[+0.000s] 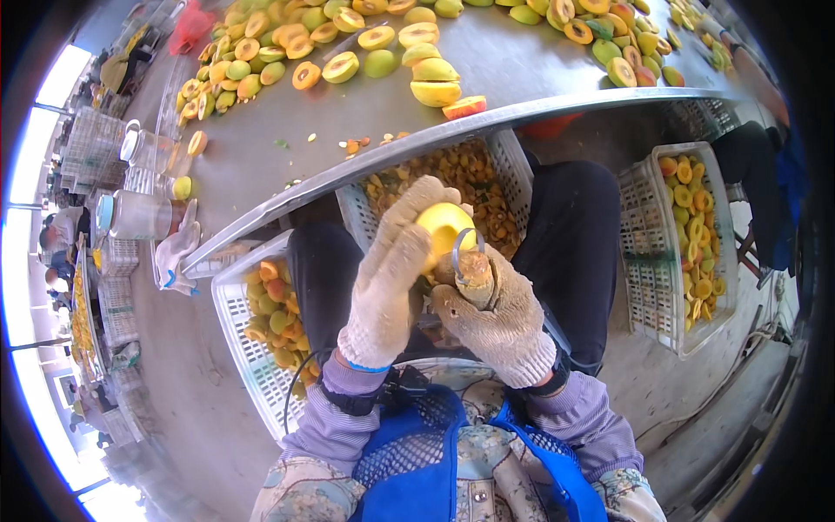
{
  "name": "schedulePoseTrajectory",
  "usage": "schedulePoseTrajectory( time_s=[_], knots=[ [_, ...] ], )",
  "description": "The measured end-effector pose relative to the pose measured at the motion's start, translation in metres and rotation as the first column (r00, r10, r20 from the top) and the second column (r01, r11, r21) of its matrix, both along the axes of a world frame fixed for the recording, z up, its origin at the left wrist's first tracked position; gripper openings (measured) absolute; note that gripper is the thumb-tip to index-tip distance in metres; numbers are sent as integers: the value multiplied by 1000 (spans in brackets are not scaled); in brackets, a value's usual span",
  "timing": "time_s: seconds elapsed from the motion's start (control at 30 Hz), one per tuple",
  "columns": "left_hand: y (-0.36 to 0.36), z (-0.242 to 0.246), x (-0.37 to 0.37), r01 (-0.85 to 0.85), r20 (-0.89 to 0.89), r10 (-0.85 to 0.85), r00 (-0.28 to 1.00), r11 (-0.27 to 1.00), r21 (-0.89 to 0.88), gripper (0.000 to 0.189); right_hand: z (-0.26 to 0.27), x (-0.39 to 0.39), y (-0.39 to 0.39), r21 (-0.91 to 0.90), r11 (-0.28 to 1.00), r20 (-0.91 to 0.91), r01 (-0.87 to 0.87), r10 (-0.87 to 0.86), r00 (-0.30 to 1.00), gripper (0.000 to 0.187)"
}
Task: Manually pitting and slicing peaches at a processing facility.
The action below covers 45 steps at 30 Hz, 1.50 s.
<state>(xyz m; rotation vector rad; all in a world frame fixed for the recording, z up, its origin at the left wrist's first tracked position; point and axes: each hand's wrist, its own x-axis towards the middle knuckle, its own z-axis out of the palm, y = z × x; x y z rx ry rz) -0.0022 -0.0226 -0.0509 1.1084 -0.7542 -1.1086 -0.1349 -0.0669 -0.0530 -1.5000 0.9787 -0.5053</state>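
My left hand (385, 280), in a worn knit work glove, holds a yellow peach half (438, 225) against its fingers and palm. A pit hollow shows in the fruit's face. Gloved too, my right hand (509, 323) grips the short wooden handle (476, 284) of a pitting tool. The tool's curved metal loop (460, 248) is at the fruit's edge; whether it cuts in, I cannot tell. Below both hands, between my knees, a white plastic crate (512, 173) contains orange-brown fruit scraps.
A metal table (261, 140) carries heaps of halved fruit (261, 49). Plastic jars (140, 215) and a loose glove (179, 251) lie at its left end. Fruit crates stand left (258, 378) and right (642, 254). Another person's leg (743, 156) is at the far right.
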Motion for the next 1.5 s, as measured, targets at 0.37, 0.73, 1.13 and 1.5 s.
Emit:
schedulePoseTrajectory(
  time_s=[0.37,0.73,1.13,1.5],
  knots=[
    [12,-4,17,-51,-222,21,975,990,-130,53,15,13,0,422,903,306,80,-225,925,27],
    [81,-4,80,-274,405,195,893,951,146,47,-53,10,1,296,953,247,64,-141,959,33],
    [56,-47,160,-586,994,98,57,809,-46,64,27,56,43,354,918,160,-178,128,979,30],
    [-4,-64,180,-608,960,-277,35,757,241,38,27,92,76,298,929,74,-218,205,976,15]
  ],
)
